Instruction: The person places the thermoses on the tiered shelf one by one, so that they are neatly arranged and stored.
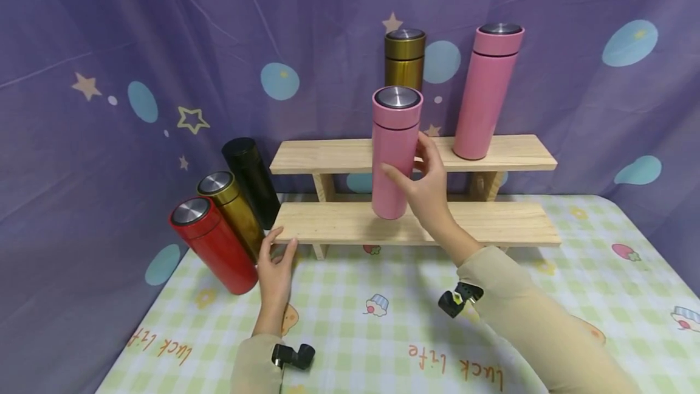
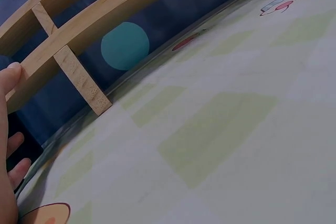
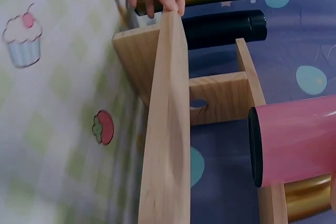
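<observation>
Just above the lower plank [image 1: 328, 224] of a pale wooden two-tier stand [image 1: 324, 187], the right grip [image 1: 429, 190] pinches a glossy pink cylindrical flask [image 1: 395, 145] roughly upright, thumb on its near side, the fingers mostly hidden behind it. In the right-wrist view, the frame edge cuts off the flask's upper part and leaves barely a sliver of that grip. Beyond this grip, a shiny gold flask [image 1: 404, 62] is covered lower down, its base out of sight. To the grip's right, another pink flask [image 1: 488, 90] stands on the upper plank [image 1: 328, 155]. The left grip [image 1: 275, 272], fingers loosely spread, touches the lower plank's left front corner; its own wrist view crops it. Left of it, a red flask [image 1: 219, 251] partly blocks a second gold flask [image 1: 235, 211], which overlaps a black flask [image 1: 253, 175]. Below both grips, checked green-and-white cloth [image 1: 339, 345] covers the desk [image 1: 574, 272].
</observation>
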Motion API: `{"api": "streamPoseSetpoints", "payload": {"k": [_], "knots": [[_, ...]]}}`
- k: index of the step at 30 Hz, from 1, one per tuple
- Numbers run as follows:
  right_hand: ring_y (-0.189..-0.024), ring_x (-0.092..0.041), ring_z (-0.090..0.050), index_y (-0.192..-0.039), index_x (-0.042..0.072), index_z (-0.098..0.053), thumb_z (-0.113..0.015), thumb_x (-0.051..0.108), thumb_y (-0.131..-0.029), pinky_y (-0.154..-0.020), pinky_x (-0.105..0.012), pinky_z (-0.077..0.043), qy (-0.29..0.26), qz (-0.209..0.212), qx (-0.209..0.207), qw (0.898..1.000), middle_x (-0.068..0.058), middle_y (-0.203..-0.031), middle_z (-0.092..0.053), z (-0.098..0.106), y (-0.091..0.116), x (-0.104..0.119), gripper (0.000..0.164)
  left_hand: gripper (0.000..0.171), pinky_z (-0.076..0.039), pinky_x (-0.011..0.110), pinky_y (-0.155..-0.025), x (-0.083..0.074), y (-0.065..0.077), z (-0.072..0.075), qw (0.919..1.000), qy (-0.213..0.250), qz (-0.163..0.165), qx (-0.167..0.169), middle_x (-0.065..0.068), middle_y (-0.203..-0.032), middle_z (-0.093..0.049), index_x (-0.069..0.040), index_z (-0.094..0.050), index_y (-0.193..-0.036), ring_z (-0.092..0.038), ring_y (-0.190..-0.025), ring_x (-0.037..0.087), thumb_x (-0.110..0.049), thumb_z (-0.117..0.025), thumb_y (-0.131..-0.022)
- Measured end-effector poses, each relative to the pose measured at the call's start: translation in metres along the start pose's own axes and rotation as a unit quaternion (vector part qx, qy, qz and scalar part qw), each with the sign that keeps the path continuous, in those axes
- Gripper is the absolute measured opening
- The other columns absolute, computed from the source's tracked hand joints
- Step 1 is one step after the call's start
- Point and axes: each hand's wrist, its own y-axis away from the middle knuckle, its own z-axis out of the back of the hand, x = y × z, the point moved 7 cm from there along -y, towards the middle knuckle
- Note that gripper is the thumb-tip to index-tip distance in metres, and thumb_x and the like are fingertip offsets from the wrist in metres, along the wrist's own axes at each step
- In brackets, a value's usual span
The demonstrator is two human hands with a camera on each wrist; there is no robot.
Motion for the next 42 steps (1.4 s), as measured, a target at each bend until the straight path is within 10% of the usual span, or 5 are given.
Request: {"api": "streamPoseSetpoints", "payload": {"k": [42], "knots": [[-0.104,-0.015,-0.056,-0.141,0.007,-0.047,-0.083,0.023,-0.082,-0.083,-0.027,-0.050,0.042,-0.012,0.039,0.998,-0.008,-0.118,-0.060,-0.083,-0.068,0.002,0.071,0.049,-0.039,0.042,-0.097,0.005,0.000,-0.001,0.9997,-0.003,0.023,0.011,0.006,-0.148,-0.044,-0.021,-0.054,-0.138,-0.043,-0.125,0.029,-0.037,-0.069,-0.094]]}}
